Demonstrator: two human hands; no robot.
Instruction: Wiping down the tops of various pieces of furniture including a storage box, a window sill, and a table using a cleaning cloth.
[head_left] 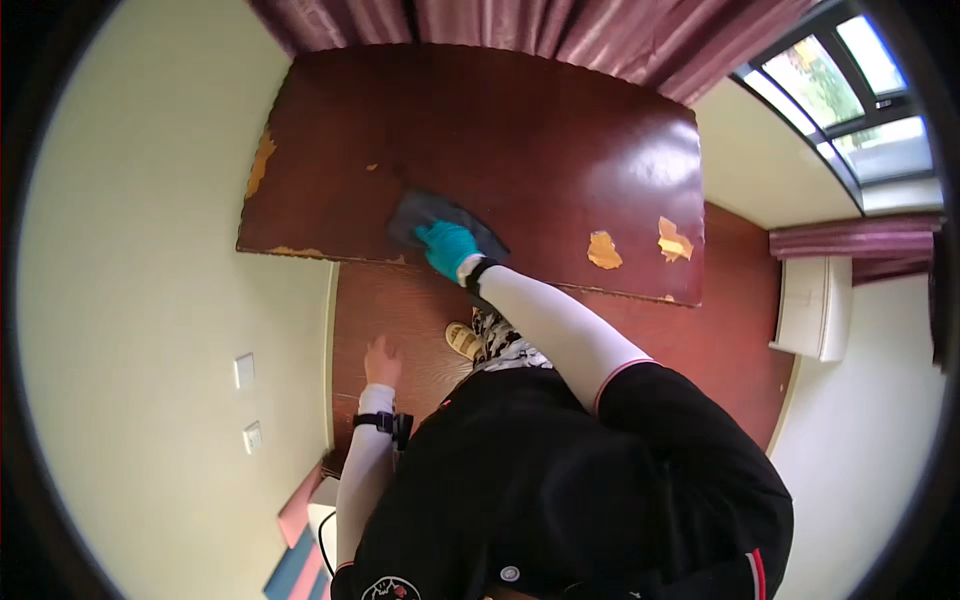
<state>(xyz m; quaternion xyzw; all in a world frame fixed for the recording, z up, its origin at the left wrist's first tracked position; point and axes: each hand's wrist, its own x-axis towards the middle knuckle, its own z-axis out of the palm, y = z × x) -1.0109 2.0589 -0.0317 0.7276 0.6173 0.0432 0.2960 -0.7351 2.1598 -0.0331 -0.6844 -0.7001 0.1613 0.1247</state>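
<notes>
My right hand (449, 248), in a teal glove, presses a dark grey cloth (470, 222) against the reddish-brown tabletop (480, 130) near its front edge. The cloth spreads flat on both sides of the glove, and one corner reaches toward the table's edge. Some of the fingers are hard to tell apart from the cloth. Bare and holding nothing, my left hand (383, 362) hangs over the floor on the left, its fingers loosely apart and slightly blurred. White sleeves cover both forearms, with a black band at each wrist.
Tan patches of peeled veneer (604, 250) mark the tabletop's right and left edges. Purple curtains (500, 25) hang behind it. A pale wall (160, 250) stands close at the left. White furniture (815, 308) is at the right, below a window (820, 80).
</notes>
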